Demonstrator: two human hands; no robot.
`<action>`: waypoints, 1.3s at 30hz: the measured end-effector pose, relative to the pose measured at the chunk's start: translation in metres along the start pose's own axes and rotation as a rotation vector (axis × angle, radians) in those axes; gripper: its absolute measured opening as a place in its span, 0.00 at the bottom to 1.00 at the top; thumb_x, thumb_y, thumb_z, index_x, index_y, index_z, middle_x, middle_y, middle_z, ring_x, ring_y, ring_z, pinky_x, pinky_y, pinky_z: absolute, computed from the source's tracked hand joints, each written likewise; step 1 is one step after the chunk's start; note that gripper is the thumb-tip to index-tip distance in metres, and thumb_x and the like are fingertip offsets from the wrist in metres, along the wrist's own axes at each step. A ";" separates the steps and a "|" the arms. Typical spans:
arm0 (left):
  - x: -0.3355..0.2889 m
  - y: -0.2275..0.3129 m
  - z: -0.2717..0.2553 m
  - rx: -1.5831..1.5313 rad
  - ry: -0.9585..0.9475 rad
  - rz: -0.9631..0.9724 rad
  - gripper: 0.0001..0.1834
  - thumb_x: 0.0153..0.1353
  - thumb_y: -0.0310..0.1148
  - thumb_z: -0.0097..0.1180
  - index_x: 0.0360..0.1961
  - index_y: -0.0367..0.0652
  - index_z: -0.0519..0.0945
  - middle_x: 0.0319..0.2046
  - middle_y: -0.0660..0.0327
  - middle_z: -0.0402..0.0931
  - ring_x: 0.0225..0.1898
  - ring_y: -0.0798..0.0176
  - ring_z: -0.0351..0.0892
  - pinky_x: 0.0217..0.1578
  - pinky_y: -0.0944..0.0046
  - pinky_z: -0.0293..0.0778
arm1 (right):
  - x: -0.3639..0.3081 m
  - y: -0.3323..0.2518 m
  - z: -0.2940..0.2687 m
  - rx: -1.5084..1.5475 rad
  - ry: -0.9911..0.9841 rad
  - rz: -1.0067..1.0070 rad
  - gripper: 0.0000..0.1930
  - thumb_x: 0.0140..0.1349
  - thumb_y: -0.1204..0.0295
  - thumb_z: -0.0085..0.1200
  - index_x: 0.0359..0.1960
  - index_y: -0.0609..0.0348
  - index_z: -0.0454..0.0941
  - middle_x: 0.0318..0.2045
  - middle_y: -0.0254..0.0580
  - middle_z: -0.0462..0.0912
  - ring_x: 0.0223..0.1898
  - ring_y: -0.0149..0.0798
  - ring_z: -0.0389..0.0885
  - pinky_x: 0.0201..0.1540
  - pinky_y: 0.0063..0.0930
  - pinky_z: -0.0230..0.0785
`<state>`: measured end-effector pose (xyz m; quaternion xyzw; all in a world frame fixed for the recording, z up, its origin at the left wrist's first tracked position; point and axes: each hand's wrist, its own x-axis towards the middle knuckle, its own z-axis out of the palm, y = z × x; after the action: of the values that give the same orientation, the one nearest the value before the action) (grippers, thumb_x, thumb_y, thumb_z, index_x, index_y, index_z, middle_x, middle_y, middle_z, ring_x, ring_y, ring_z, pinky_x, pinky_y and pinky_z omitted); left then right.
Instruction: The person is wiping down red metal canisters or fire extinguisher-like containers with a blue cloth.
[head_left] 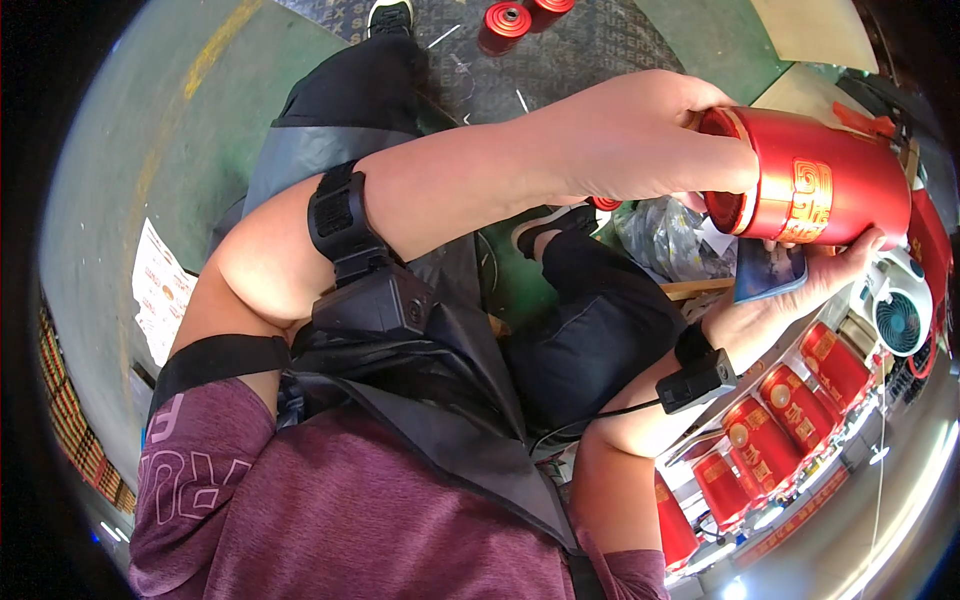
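Note:
A shiny red cylindrical canister (855, 170) with a raised gold emblem lies on its side in the air at the upper right, between my two hands. My left hand (690, 150) reaches across and closes over its left end, where a gold-coloured rim shows; some fingers are hidden behind it. From below, my right hand (805, 285) grips the canister near its right end, thumb along the lower side. A small flat blue piece (770, 272) shows between my right palm and the canister; what it is I cannot tell.
Two red canisters (503, 25) stand on the dark floor mat (460, 90) ahead. A clear plastic bag (665, 240) sits beyond my knee. To the right are a white fan (900, 315) and several large red gold-printed containers (795, 405). A printed white sheet (165, 290) appears at left.

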<state>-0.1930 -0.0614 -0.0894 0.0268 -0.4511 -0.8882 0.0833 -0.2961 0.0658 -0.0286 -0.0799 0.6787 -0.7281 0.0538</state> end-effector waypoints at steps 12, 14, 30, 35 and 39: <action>0.000 -0.002 0.001 -0.021 0.012 -0.003 0.25 0.64 0.34 0.56 0.58 0.27 0.72 0.49 0.51 0.80 0.52 0.59 0.81 0.52 0.58 0.80 | 0.004 0.000 -0.002 0.011 0.008 0.036 0.36 0.60 0.36 0.54 0.62 0.48 0.71 0.56 0.39 0.78 0.55 0.37 0.78 0.57 0.37 0.71; 0.000 -0.002 0.001 -0.025 0.013 -0.008 0.25 0.64 0.34 0.56 0.58 0.27 0.72 0.50 0.50 0.80 0.52 0.59 0.81 0.53 0.58 0.80 | 0.006 0.001 -0.004 0.019 0.003 0.031 0.36 0.61 0.37 0.54 0.62 0.48 0.72 0.56 0.39 0.78 0.55 0.38 0.78 0.57 0.38 0.71; 0.000 -0.002 0.002 -0.034 0.021 -0.006 0.22 0.66 0.34 0.54 0.56 0.29 0.73 0.48 0.51 0.80 0.51 0.59 0.82 0.52 0.56 0.81 | 0.013 0.005 -0.008 0.054 -0.033 0.036 0.37 0.59 0.37 0.57 0.61 0.49 0.72 0.57 0.38 0.78 0.56 0.40 0.77 0.58 0.40 0.71; 0.000 -0.001 0.002 -0.017 0.034 -0.015 0.22 0.66 0.33 0.54 0.55 0.29 0.73 0.48 0.51 0.80 0.51 0.59 0.81 0.52 0.57 0.81 | 0.013 0.006 -0.008 0.059 -0.015 0.047 0.37 0.58 0.37 0.58 0.60 0.50 0.72 0.56 0.39 0.78 0.55 0.39 0.77 0.58 0.39 0.71; 0.000 -0.003 0.002 -0.035 0.031 -0.014 0.22 0.66 0.33 0.54 0.56 0.29 0.73 0.49 0.51 0.79 0.51 0.59 0.81 0.52 0.57 0.81 | 0.011 0.005 -0.007 0.043 -0.032 0.040 0.38 0.57 0.37 0.59 0.61 0.50 0.72 0.56 0.40 0.78 0.56 0.39 0.77 0.58 0.39 0.71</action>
<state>-0.1932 -0.0582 -0.0904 0.0424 -0.4339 -0.8960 0.0846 -0.3081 0.0707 -0.0341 -0.0767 0.6632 -0.7401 0.0812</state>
